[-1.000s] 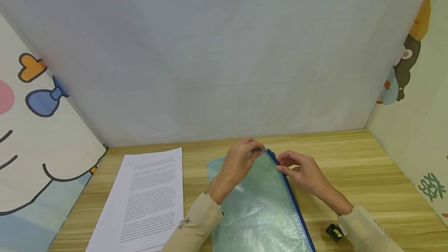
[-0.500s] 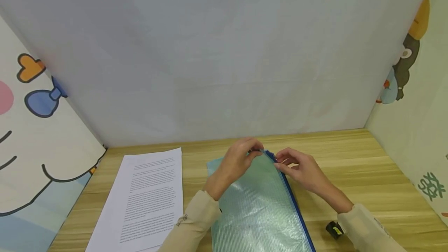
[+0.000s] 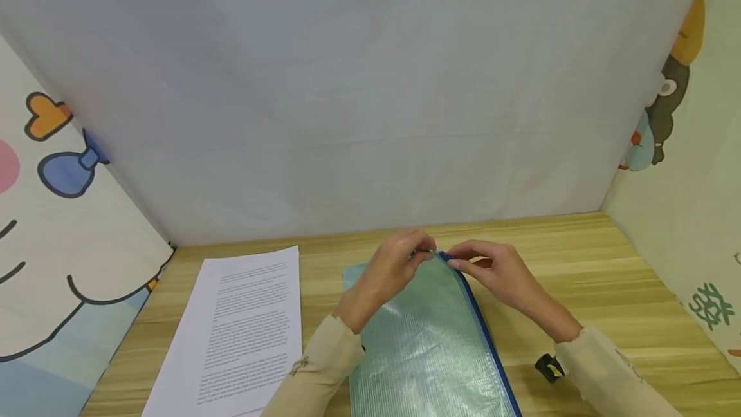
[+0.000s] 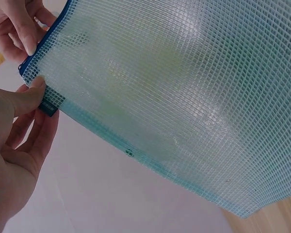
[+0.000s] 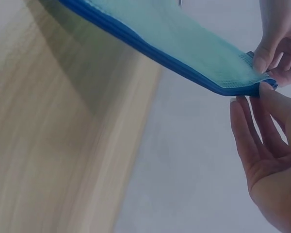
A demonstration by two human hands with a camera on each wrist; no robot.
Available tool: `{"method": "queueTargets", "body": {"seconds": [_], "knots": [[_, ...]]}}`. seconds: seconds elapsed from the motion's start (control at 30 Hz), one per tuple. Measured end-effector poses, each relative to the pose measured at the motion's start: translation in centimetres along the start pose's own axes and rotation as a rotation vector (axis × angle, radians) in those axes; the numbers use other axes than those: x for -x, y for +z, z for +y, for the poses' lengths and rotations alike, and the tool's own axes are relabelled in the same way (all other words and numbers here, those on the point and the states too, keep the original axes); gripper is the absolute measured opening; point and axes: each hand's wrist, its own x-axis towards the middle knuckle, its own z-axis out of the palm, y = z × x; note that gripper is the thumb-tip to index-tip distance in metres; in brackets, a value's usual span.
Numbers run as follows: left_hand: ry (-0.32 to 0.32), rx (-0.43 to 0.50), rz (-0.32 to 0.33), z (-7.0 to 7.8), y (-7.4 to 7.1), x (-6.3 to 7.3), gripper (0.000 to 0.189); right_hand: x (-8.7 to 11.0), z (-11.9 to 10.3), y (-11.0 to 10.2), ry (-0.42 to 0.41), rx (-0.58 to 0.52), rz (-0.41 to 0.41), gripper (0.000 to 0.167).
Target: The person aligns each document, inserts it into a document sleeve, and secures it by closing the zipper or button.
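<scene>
Pouch (image 3: 428,340) over tabletop (image 3: 556,307), one corner (image 4: 35,64) raised | left hand (image 3: 389,272): grip pinching that corner by its tag (image 4: 48,108), likely as anchor | right hand (image 3: 506,272): grip pinching blue edge (image 3: 484,325) just beside, likely for control | printed sheets (image 3: 243,333) apart, perhaps for room

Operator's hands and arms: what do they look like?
Cream fabric left sleeve: wrist-length, small dark marking, unreadable. Cream fabric right sleeve: matching, fainter marking. Bare left hand and bare right hand: no gloves or rings visible.
</scene>
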Motion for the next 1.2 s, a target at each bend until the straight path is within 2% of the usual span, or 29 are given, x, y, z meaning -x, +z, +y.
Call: {"method": "queueTargets", "body": {"seconds": [0.17, 0.33, 0.6, 0.8, 1.03, 1.2], "knots": [[0.008, -0.002, 0.001, -0.15, -0.01, 0.06, 0.011, -0.24, -0.36, -0.38, -0.054, 0.020, 0.013, 0.015], [-0.015, -0.002, -0.005, -0.23, -0.10, 0.16, 0.010, -0.33, -0.51, -0.37, -0.079, 0.003, 0.007, 0.014], [-0.022, 0.032, 0.007, -0.42, -0.19, 0.17, 0.008, -0.15, -0.64, 0.00, -0.057, -0.005, 0.047, 0.010], [-0.024, 0.050, 0.009, -0.44, -0.27, 0.11, 0.007, 0.11, -0.86, 0.14, -0.045, 0.048, 0.083, 0.009], [-0.015, 0.043, 0.009, -0.46, -0.30, 0.16, 0.007, 0.44, -0.86, 0.09, -0.055, 0.057, 0.073, 0.006], [-0.002, 0.053, 0.008, -0.49, -0.39, 0.18, 0.008, 0.60, -0.76, 0.11, -0.032, 0.056, 0.068, 0.006]]}}
